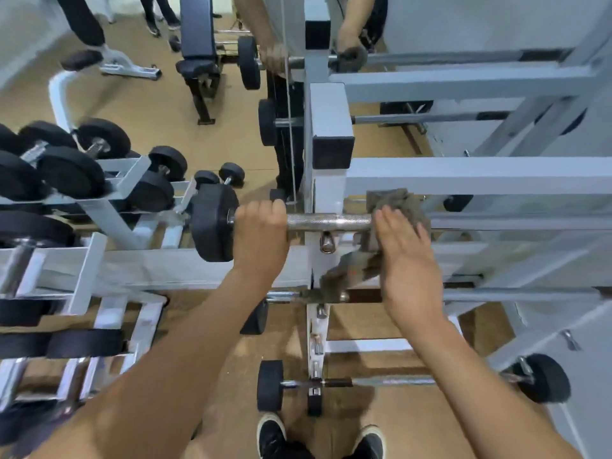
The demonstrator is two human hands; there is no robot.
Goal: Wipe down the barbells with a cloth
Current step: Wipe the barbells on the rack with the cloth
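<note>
A barbell lies across the white rack at chest height, its knurled chrome bar (pixel 328 221) running left to right and a black weight plate (pixel 212 223) on its left end. My left hand (pixel 261 226) grips the bar just right of that plate, fingers curled over it. A grey-brown cloth (pixel 397 203) is draped over the bar further right, one end hanging down below it. My right hand (pixel 407 260) presses flat on the cloth with straight fingers.
The white rack (pixel 331 127) holds two lower barbells, one bar (pixel 516 294) at mid height and one (pixel 390 380) near the floor. A dumbbell rack (pixel 99 207) stands at the left. A mirror behind reflects my hands. My shoes (pixel 271 435) are at the bottom.
</note>
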